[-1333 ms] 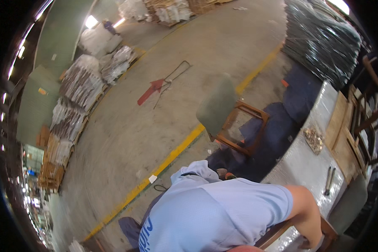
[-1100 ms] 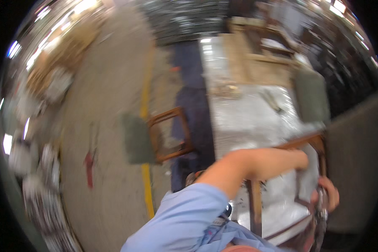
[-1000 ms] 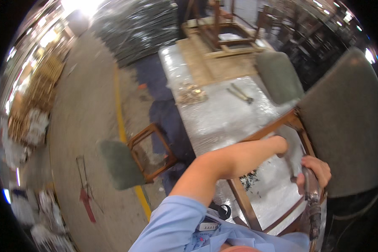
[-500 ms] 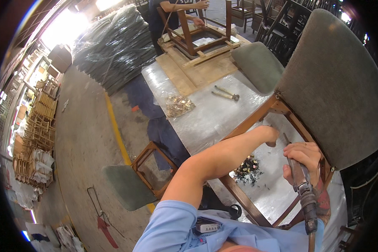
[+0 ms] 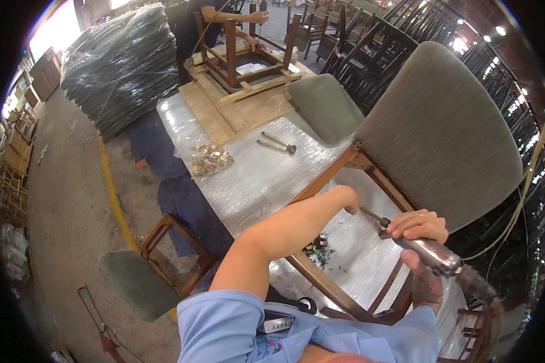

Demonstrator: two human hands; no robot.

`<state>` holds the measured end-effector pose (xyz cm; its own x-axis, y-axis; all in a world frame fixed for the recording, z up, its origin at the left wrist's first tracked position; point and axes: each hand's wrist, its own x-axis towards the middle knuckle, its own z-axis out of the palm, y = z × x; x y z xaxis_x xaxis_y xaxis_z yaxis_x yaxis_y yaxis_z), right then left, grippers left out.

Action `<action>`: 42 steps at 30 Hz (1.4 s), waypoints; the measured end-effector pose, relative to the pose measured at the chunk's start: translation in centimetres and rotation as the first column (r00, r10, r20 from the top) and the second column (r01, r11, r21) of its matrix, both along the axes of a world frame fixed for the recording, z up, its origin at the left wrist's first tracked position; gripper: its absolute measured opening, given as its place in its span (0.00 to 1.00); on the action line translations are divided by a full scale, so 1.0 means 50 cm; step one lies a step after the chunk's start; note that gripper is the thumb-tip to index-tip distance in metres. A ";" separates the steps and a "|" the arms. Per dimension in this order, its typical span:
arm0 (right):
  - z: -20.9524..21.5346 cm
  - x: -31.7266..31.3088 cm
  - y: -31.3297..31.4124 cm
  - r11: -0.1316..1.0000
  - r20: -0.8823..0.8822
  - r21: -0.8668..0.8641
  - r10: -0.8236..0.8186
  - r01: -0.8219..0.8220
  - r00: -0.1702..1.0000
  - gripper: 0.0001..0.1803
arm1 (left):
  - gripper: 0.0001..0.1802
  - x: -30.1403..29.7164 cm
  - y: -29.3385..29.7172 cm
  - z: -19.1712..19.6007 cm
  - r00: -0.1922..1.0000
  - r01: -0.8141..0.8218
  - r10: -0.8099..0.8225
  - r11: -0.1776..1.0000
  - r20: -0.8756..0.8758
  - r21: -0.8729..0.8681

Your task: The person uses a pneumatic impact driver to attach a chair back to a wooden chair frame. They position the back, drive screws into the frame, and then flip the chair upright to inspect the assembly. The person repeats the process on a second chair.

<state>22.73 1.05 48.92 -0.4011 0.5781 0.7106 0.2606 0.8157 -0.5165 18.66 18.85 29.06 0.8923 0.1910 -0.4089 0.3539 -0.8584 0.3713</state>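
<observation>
My right hand (image 5: 419, 227) grips a metal-bodied power screwdriver (image 5: 433, 253). Its long thin bit points left toward my left hand (image 5: 349, 198). That hand is bent downward, its fingers curled and mostly hidden behind the wrist; whatever they pinch is not visible. Both hands are over the open seat frame of a wooden chair (image 5: 330, 287) lying on the table, its grey upholstered backrest (image 5: 448, 136) rising at the right. Beneath my left forearm, a small pile of dark screws and metal bits (image 5: 318, 249) lies inside the frame.
On the film-covered table (image 5: 248, 181) are a bag of metal fittings (image 5: 211, 160) and pincers (image 5: 277, 143). Across it, a co-worker's hands (image 5: 254, 30) work at an upturned chair frame (image 5: 239, 72). A grey-backed chair (image 5: 142, 281) stands left on the floor. A hose (image 5: 527, 181) hangs at right.
The view has swung right, shifting the scene leftward. My right hand has tilted the screwdriver from nearly upright to slanting, its rear end swung out to the right. My left hand stays near the bit's tip.
</observation>
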 end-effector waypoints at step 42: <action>0.058 -0.064 -0.142 0.944 -0.390 -0.157 0.210 -0.289 0.896 0.21 | 0.29 0.012 0.031 -0.042 0.998 -0.027 0.019 0.986 -0.052 -0.165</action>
